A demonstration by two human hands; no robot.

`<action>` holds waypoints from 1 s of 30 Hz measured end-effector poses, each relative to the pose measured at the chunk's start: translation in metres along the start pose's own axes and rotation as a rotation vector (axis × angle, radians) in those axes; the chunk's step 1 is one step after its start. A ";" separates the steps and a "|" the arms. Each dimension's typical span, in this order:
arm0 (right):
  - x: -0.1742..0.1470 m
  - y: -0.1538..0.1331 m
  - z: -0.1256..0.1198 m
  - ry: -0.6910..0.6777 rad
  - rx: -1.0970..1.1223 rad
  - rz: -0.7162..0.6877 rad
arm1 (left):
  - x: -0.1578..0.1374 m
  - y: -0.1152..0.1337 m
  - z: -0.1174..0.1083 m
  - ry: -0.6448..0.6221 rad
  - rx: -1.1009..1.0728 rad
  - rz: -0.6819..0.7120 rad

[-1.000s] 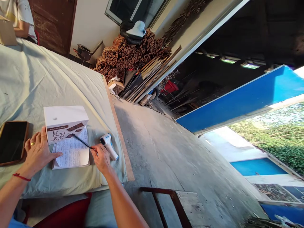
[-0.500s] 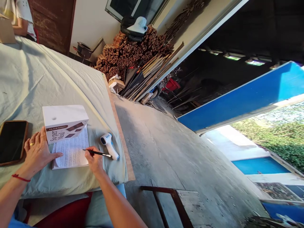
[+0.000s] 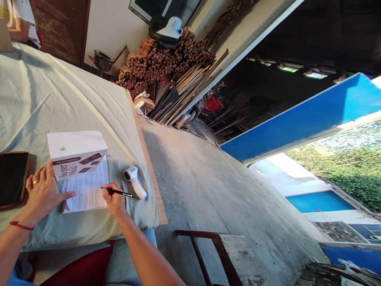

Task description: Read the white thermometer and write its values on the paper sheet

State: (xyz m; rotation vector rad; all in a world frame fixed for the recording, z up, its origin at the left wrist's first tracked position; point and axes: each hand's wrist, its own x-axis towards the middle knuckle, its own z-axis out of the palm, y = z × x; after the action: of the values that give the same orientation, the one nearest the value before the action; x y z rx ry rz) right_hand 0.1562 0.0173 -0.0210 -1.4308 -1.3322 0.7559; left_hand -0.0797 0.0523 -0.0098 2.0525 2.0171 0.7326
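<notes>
The pad [image 3: 86,188] — white, densely filled with dark script — is being partly hidden by a white box [image 3: 77,143] on the pale cloth [image 3: 74,99]. A black pen [image 3: 119,192] is being pinched by the curled right hand [image 3: 115,201], tip over the pad. The left hand [image 3: 44,191] is being held half-spread, thumb over the pad, fingers against the box.

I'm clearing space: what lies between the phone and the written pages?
The left hand lies between the phone and the pages, as the head view shows.
</notes>
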 end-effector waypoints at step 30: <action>-0.001 0.012 0.001 0.012 -0.050 -0.049 | 0.001 0.001 -0.001 0.001 -0.010 -0.005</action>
State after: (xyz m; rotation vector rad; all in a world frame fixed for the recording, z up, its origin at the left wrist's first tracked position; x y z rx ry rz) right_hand 0.1592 0.0183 -0.0327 -1.4346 -1.3806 0.6845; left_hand -0.0797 0.0526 -0.0086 2.0415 2.0140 0.7417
